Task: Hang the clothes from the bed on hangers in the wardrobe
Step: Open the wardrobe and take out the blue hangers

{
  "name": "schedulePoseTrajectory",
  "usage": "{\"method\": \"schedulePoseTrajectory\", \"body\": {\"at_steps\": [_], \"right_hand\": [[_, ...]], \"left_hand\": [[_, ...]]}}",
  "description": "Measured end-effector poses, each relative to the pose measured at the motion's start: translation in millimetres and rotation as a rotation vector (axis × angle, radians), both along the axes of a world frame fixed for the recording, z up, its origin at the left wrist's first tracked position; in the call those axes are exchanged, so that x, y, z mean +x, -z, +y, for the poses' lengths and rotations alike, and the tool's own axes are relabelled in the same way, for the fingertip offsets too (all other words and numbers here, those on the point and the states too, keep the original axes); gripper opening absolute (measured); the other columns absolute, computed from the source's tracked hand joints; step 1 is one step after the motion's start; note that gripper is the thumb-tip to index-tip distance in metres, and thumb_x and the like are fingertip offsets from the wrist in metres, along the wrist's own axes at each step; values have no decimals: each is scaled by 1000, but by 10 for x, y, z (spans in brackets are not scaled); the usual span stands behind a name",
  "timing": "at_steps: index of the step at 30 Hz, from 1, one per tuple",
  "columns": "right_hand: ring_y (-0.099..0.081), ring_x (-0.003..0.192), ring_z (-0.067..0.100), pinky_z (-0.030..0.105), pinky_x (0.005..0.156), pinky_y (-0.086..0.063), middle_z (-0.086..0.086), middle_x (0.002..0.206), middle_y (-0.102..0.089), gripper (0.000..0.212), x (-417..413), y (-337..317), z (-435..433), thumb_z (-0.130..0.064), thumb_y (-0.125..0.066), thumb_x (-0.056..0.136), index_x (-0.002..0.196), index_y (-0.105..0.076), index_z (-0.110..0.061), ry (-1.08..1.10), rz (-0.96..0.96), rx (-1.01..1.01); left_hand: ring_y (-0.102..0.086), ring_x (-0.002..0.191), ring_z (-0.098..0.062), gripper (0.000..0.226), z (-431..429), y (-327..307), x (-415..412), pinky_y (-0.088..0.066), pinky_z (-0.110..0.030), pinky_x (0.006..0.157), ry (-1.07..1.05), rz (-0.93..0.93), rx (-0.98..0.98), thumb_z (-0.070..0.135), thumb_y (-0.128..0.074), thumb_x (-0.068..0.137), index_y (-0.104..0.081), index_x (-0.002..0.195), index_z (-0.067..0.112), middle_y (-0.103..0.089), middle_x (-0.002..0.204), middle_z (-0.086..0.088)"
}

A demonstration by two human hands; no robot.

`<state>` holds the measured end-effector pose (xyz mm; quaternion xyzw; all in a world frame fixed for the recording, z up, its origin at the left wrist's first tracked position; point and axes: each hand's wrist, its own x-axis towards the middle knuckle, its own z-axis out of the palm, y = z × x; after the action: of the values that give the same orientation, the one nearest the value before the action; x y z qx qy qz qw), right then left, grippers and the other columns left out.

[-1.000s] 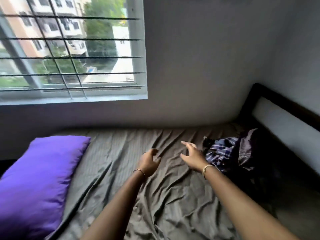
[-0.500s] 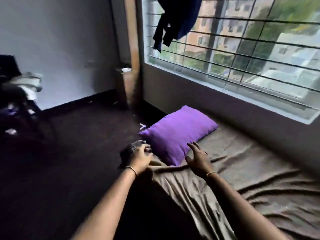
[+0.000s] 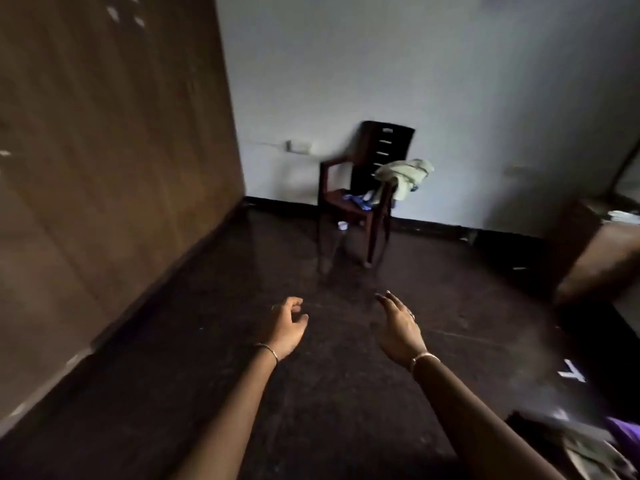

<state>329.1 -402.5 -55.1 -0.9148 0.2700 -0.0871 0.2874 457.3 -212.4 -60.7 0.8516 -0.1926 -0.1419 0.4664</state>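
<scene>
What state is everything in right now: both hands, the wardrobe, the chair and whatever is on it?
left hand: loosely curled, holding nothing, above the floor
right hand: fingers extended, holding nothing
wardrobe: doors look closed
chair: upright by the far wall
pale green cloth: draped over the chair's arm, not on a hanger
blue item: lying on the chair seat, too blurred to identify

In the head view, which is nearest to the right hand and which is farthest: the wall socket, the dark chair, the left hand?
1. Left hand, just beside the right hand, on its left.
2. Dark chair, ahead on the floor.
3. Wall socket, on the far wall, left of the chair.
</scene>
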Motion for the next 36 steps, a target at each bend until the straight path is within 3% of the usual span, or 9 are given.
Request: {"method": "schedulePoseTrajectory", "body": {"at_steps": [2, 5, 13, 17, 21, 25, 29, 36], "right_hand": [[-25, 145, 24, 34, 115, -23, 4, 159, -24, 67, 677, -36, 276, -20, -63, 86, 148, -37, -20, -108, -11, -6], [-25, 145, 24, 33, 115, -23, 2, 159, -25, 67, 1642, -120, 753, -19, -61, 85, 147, -37, -21, -249, -30, -6], [-27, 143, 28, 36, 113, -26, 5, 157, -26, 64, 3489, -385, 2010, -27, -60, 89, 148, -36, -23, -592, -32, -6], [-33, 139, 30, 36, 112, -29, 7, 154, -34, 64, 4314, -479, 2518, -28, -63, 86, 146, -39, -21, -730, -67, 14], [-29, 141, 31, 41, 114, -28, 6, 157, -26, 65, 5263, -617, 2874, -26, -60, 90, 149, -33, -23, -871, -94, 8], [-24, 144, 24, 39, 116, -23, 2, 158, -24, 64, 6091, -742, 3143, -30, -58, 93, 150, -29, -25, -915, -142, -7], [-25, 144, 22, 37, 116, -24, 1, 157, -26, 63, 6959, -938, 3405, -30, -59, 93, 149, -31, -26, -964, -217, -34], [-24, 145, 23, 37, 116, -25, 3, 158, -25, 62, 8283, -1147, 3977, -29, -58, 93, 149, -31, -24, -1070, -275, -73]], "left_hand": [[-57, 112, -24, 34, 405, -76, 477, -43, -31, 98, -95, -52, 38, 11, -63, 89, -58, 122, 10, -64, 118, -11], [-57, 113, -21, 34, 1030, -188, 1106, -42, -29, 97, -264, -91, 55, 16, -63, 90, -58, 123, 14, -64, 118, -5], [-56, 115, -24, 39, 2346, -395, 2117, -44, -34, 101, -605, -124, 84, 17, -64, 88, -57, 126, 12, -57, 126, -9], [-52, 118, -24, 42, 2749, -502, 2623, -42, -33, 103, -682, -152, 131, 21, -60, 90, -51, 132, 17, -50, 132, -8], [-53, 110, -18, 42, 2978, -635, 3356, -43, -24, 95, -773, -207, 106, 20, -59, 93, -48, 134, 18, -48, 133, -5], [-48, 122, -20, 44, 3102, -793, 4043, -41, -31, 104, -849, -215, 96, 20, -59, 93, -46, 135, 19, -46, 135, -4], [-46, 125, -20, 47, 3300, -955, 4844, -33, -20, 99, -901, -264, 132, 18, -61, 91, -47, 135, 14, -49, 135, -8], [-51, 120, -30, 46, 3741, -1199, 6171, -40, -35, 103, -981, -347, 126, 12, -63, 87, -51, 130, -1, -56, 128, -16]]}}
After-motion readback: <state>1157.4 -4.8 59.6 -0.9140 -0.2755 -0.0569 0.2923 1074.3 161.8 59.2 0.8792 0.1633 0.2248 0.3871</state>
